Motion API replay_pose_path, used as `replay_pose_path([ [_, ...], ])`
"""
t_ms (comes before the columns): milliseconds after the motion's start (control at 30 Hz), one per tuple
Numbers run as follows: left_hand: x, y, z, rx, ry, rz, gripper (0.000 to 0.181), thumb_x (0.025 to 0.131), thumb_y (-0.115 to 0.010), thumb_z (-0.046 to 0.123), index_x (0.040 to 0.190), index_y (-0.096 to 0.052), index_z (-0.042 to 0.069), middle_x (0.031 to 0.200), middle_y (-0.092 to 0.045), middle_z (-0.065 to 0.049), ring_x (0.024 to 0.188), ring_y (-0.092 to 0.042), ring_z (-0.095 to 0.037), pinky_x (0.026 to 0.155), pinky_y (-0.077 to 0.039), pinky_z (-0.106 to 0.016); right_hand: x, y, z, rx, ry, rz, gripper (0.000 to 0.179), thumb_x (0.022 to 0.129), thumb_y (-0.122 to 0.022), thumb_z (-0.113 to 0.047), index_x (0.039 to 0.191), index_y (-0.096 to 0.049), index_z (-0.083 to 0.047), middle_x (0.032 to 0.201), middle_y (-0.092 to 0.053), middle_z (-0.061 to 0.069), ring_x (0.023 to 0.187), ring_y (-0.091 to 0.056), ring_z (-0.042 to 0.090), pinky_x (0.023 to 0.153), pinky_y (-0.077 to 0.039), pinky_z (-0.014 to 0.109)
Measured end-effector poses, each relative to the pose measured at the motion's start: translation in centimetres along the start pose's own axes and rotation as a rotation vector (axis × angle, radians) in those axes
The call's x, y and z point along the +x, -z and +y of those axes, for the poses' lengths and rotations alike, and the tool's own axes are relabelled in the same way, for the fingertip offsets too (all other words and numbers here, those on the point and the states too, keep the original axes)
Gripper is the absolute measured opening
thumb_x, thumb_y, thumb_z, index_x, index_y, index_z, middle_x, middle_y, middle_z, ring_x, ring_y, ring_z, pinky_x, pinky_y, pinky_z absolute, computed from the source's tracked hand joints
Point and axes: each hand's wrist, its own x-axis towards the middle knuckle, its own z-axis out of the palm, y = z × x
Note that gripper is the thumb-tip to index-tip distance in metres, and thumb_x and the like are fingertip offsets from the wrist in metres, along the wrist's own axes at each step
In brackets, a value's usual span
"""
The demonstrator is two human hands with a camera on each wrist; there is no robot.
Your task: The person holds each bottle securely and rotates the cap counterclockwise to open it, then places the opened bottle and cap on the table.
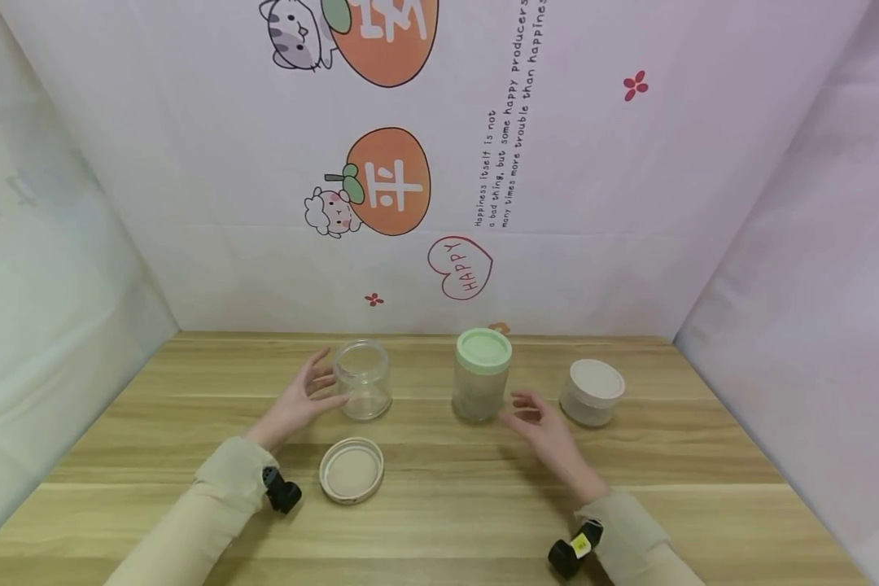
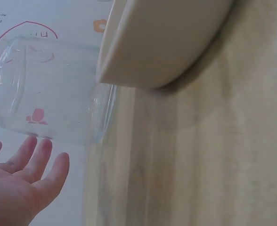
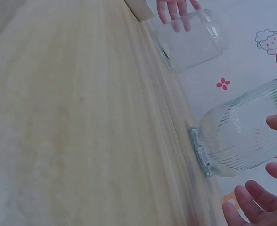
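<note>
A clear glass jar (image 1: 364, 392) without a lid stands upright at the left-middle of the table. My left hand (image 1: 302, 404) is beside it, fingers spread along its left side and thumb toward its front. The left wrist view shows those fingertips (image 2: 43, 146) right at the glass. In front of this jar lies a cream-colored round lid (image 1: 352, 470). To the right stands a ribbed glass jar (image 1: 478, 395) topped by a pale green lid (image 1: 484, 350). Close to its right side is my right hand (image 1: 545, 431), with thumb and fingers apart and nothing in them.
A low jar with a white lid (image 1: 593, 384) stands right of my right hand. Behind the wood-grain table (image 1: 439, 521) rises a white printed cloth (image 1: 571, 268), with more pale cloth along both sides.
</note>
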Motion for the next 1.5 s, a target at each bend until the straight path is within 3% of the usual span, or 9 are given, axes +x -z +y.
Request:
replay_pose_path([
  [233, -0.7, 0.1, 0.0, 0.006, -0.039, 0.004, 0.089, 0.087, -0.068, 0.010, 0.151, -0.006, 0.003, 0.145, -0.030, -0.031, 0.132, -0.034, -0.046, 0.107, -0.034, -0.053, 1.2, -0.1, 0.0, 0.042, -0.021, -0.015, 0.069, 0.086, -0.069, -0.029, 0.141, -0.036, -0.004, 0.133, -0.047, 0.024, 0.120, -0.051, 0.039, 0.094, -0.049, 0.047],
  [500, -1.6, 0.2, -0.2, 0.001, -0.043, 0.005, 0.090, 0.086, -0.069, 0.014, 0.151, -0.007, 0.007, 0.145, -0.032, -0.029, 0.132, -0.036, -0.045, 0.104, -0.040, -0.049, 2.6, -0.3, 0.2, 0.067, -0.022, -0.039, 0.083, 0.083, -0.072, -0.033, 0.146, -0.026, -0.006, 0.141, -0.038, 0.024, 0.128, -0.042, 0.041, 0.102, -0.041, 0.052],
  [900, -3.3, -0.4, 0.1, 0.010, -0.069, 0.009, 0.084, 0.087, -0.066, 0.007, 0.150, -0.011, 0.003, 0.144, -0.034, -0.030, 0.130, -0.038, -0.046, 0.098, -0.048, -0.037, 4.1, -1.3, 0.2, 0.135, 0.017, -0.068, 0.091, 0.079, -0.077, -0.025, 0.148, -0.020, -0.011, 0.148, -0.029, 0.023, 0.132, -0.035, 0.043, 0.107, -0.034, 0.055],
  [1200, -4.4, -1.1, 0.2, -0.023, -0.080, -0.003, 0.076, 0.087, -0.065, 0.005, 0.147, -0.019, -0.001, 0.144, -0.034, -0.030, 0.130, -0.038, -0.046, 0.100, -0.046, -0.035, 4.9, -2.0, 0.3, 0.178, 0.024, -0.065, 0.100, 0.076, -0.080, -0.020, 0.150, -0.013, -0.009, 0.148, -0.026, 0.026, 0.134, -0.031, 0.046, 0.107, -0.030, 0.059],
  [1333, -4.8, -1.4, 0.2, -0.028, -0.095, -0.009, 0.068, 0.087, -0.064, 0.003, 0.143, -0.027, -0.004, 0.144, -0.034, -0.030, 0.130, -0.038, -0.046, 0.101, -0.044, -0.039, 5.1, -2.2, 0.3, 0.161, 0.022, -0.073, 0.102, 0.074, -0.081, -0.022, 0.150, -0.013, -0.012, 0.149, -0.025, 0.025, 0.136, -0.027, 0.045, 0.109, -0.027, 0.060],
  [1500, -5.3, -1.8, 0.5, -0.023, -0.142, -0.020, 0.065, 0.086, -0.064, 0.002, 0.141, -0.030, -0.007, 0.144, -0.034, -0.030, 0.129, -0.038, -0.047, 0.104, -0.038, -0.052, 5.2, -2.6, 0.2, 0.170, 0.089, -0.091, 0.103, 0.073, -0.082, -0.019, 0.150, -0.013, -0.013, 0.151, -0.025, 0.019, 0.139, -0.023, 0.041, 0.112, -0.020, 0.060],
])
